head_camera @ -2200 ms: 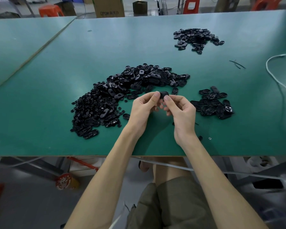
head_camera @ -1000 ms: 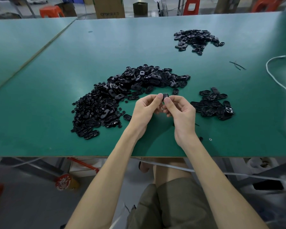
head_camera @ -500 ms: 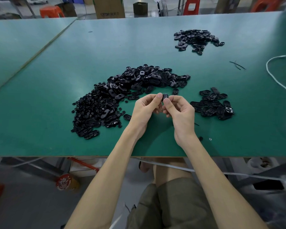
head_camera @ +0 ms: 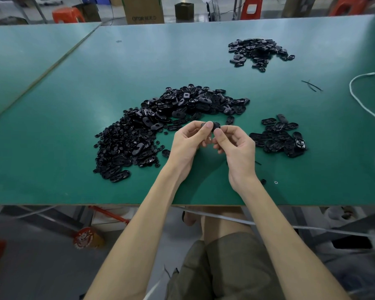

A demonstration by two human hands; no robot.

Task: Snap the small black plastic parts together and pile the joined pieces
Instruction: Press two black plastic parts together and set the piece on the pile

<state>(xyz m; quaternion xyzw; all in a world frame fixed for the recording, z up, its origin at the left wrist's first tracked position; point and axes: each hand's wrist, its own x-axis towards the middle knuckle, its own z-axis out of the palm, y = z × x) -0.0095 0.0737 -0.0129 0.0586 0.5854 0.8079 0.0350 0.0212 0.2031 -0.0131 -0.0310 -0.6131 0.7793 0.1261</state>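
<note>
The left grip [head_camera: 187,146] and the right grip [head_camera: 238,148] meet above the near part of the bench [head_camera: 52,131]. Each pinches one end of a small black part [head_camera: 213,126] between thumb and fingertips, holding it off the surface. Fingers cover most of it, so I cannot tell whether it is one piece or two already mated. The loose heap [head_camera: 160,126] spreads left of and beyond the left grip. A smaller pile [head_camera: 279,137], likely the joined pieces, lies just right of the right grip. I judge three risks. Pressing with the halves misaligned would leave the snap half-seated or bend a tab. A slipping thumb could flick the part into the loose heap, where it would be lost among unjoined ones. A careless toss could scatter the pile.
</note>
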